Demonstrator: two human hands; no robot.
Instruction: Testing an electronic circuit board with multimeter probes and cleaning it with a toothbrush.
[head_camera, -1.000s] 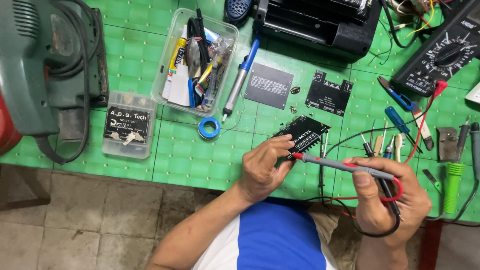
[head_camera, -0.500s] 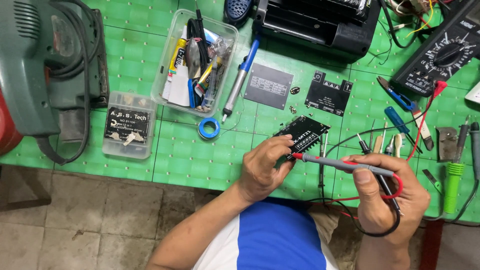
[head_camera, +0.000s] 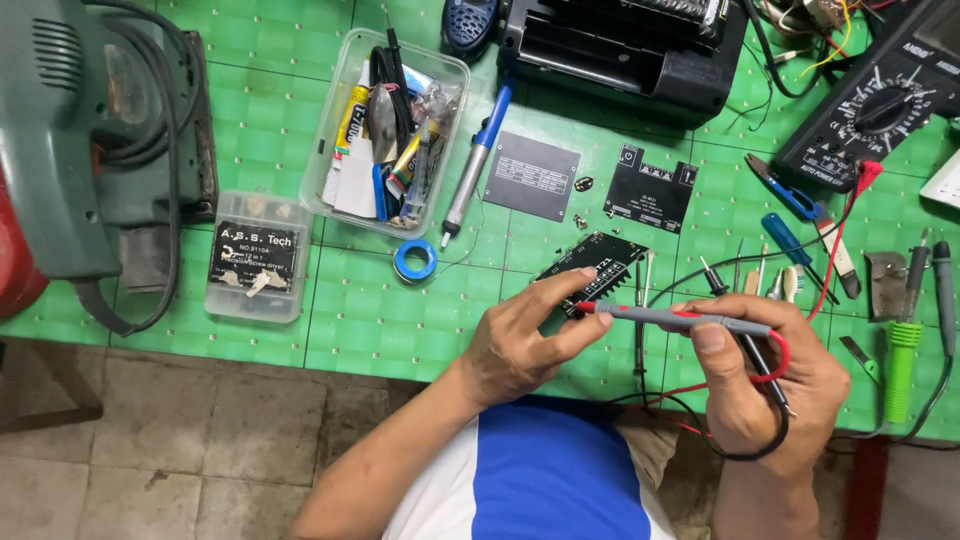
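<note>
Board (head_camera: 598, 268): small black PCB, near the desk's front edge, roughly mid-width, tilted up off the mat. Left hand (head_camera: 520, 340) curled round its near end, thumb and fingers pinching the edges, so closed on it. Judging by size it's light and stiff, but fragile: bare solder joints and parts, best held by the edges only, not the face, and it'll skid on the mat if pressed without support

Red probe (head_camera: 675, 320): slim rigid plastic shaft, sharp metal tip touching the board's near end. Right hand (head_camera: 770, 385) wrapped shut around its rear part, thumb on top; black probe (head_camera: 745, 345) seems tucked in the same fist, leads looping below. Hold is pencil-like and far back, so the tip could slip off small pads; the leads drag a bit

Outward: two black plates (head_camera: 590, 182) and loose screws just behind the board. Soldering iron (head_camera: 478, 160) and blue tape roll (head_camera: 415, 260) to the left, next to a clear tub (head_camera: 352, 95) of odds and ends. Screwdriver box (head_camera: 255, 258) towards the left front. Multimeter (head_camera: 875, 100) at the back right corner, pliers, blue screwdriver (head_camera: 785, 240) and green screwdriver (head_camera: 900, 355) along the right edge. Black unit (head_camera: 620, 45) at the back edge
</note>
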